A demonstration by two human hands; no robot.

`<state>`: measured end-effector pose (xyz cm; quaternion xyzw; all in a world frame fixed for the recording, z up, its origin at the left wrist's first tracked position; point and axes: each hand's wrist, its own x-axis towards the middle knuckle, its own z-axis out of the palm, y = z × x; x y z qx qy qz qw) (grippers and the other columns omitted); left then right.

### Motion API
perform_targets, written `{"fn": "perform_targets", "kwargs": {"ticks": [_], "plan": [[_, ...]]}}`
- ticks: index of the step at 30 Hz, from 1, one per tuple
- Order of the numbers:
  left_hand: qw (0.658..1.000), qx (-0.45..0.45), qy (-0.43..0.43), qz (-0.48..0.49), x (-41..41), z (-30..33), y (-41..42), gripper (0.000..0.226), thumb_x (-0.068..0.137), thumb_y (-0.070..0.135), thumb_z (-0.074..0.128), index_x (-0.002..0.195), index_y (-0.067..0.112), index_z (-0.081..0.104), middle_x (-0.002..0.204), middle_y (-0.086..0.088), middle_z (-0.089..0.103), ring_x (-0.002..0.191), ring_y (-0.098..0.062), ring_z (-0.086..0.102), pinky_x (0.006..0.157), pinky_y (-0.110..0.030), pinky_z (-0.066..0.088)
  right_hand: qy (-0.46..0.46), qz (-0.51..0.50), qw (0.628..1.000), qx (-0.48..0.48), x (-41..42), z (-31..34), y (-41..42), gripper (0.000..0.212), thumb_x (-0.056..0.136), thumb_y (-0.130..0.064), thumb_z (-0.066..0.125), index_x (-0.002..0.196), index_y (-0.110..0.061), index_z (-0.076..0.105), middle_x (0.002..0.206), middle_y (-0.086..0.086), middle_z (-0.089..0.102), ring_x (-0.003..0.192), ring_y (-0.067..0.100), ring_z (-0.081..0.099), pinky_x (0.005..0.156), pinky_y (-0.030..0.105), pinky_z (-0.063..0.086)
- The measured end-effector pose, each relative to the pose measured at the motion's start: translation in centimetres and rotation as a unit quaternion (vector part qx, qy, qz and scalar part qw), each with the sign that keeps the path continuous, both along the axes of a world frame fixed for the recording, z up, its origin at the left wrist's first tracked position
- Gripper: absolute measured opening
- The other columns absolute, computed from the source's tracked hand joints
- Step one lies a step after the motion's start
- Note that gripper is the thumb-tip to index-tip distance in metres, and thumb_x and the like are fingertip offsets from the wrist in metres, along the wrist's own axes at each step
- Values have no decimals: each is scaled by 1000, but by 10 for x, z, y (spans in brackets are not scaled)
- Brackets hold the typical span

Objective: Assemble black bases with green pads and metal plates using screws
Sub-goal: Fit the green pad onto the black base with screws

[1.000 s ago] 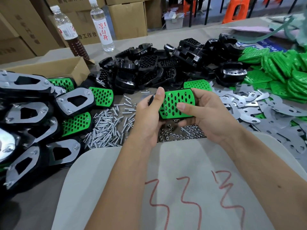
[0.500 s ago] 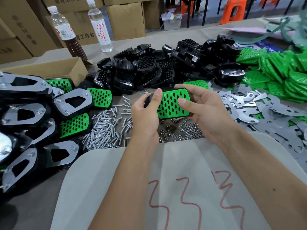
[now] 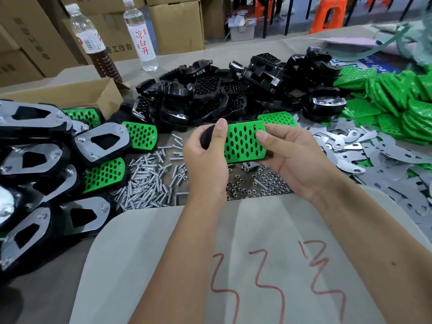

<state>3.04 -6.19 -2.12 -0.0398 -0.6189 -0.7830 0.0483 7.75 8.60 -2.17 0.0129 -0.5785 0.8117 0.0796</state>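
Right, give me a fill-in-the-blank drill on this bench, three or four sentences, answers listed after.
1. Both hands, left hand and right hand, hold a black base fitted with a ____ pad.
2. The loose screws lie to the ____ of the small nuts.
3. The pile of bare black bases lies ____ the held part, farther from the person.
4. The two bottles stand ____.

Missing words: green; left; behind; upright
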Motion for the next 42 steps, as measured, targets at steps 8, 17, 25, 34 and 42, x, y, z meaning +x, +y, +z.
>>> {"fn": "perform_targets", "kwargs": {"ticks": [8,17,25,34,42], "plan": [[999,6,-22,-29,2,3,-4,29,99,35,71,76,17,67,75,3,67,76,-17,66,72,-49,63,4,-42,998,41,2,-2,0,20,98,-13,64,114,-8,74,112,16,78,107,32,75,86,39,63],[988,51,-116,-86,4,12,-7,29,100,33,67,100,4,67,87,-10,73,79,-26,73,72,-49,63,7,-69,996,49,4,1,-2,24,89,-21,75,109,-8,75,106,17,78,100,37,76,81,45,63],[969,106,-171,-140,5,13,-15,49,94,33,68,122,-7,65,103,-20,74,84,-29,74,63,-39,62,16,-36,999,34,7,3,-6,37,86,-15,68,119,1,69,113,24,75,105,38,73,89,47,61],[971,115,-147,-150,4,11,-9,59,85,42,70,120,-5,66,110,-25,72,86,-30,74,66,-42,63,19,-47,998,-26,8,9,-9,36,79,-8,69,114,1,70,102,16,77,93,28,74,89,45,60],[971,-175,135,-94,-8,5,-21,8,97,15,67,103,17,73,97,-2,77,94,-18,70,83,-31,55,25,-87,993,76,6,5,-2,23,95,5,64,108,-11,73,97,11,80,94,26,75,82,37,61]]}}
